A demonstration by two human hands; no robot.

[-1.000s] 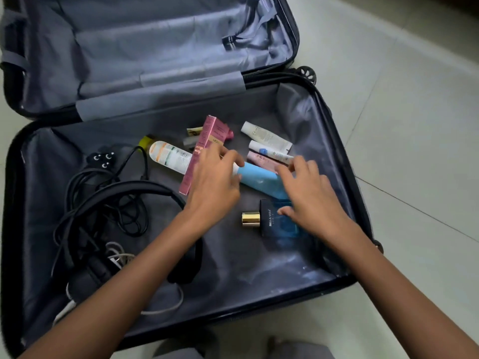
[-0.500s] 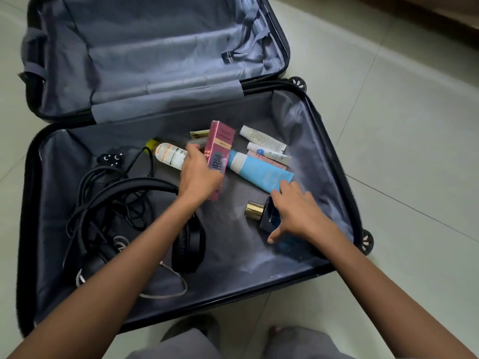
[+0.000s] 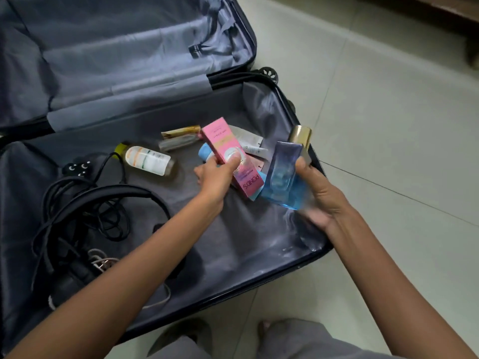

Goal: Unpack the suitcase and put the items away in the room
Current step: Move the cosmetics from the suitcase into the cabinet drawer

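Suitcase (image 3: pixel 259 283) open on the floor (image 3: pixel 388 125), left hand (image 3: pixel 217 174) curling its fingers round the pink box (image 3: pixel 220 138), right hand (image 3: pixel 318 195) gripping the blue perfume bottle (image 3: pixel 282 177) just above it, likely gathering toiletries for one trip.

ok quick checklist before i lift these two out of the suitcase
1. Grip of left hand on pink box: ok, fingers curled round its middle.
2. Grip of right hand on perfume bottle: ok, tilted, raised off the lining.
3. Gold cap on the bottle: ok, in place; tightness cannot tell.
4. Blue tube behind the box free of the left hand: cannot tell.
5. Black cables away from both hands: ok, they lie at the suitcase's left side.
6. Suitcase emptied: not ok, clear bottle and small tubes lie inside.
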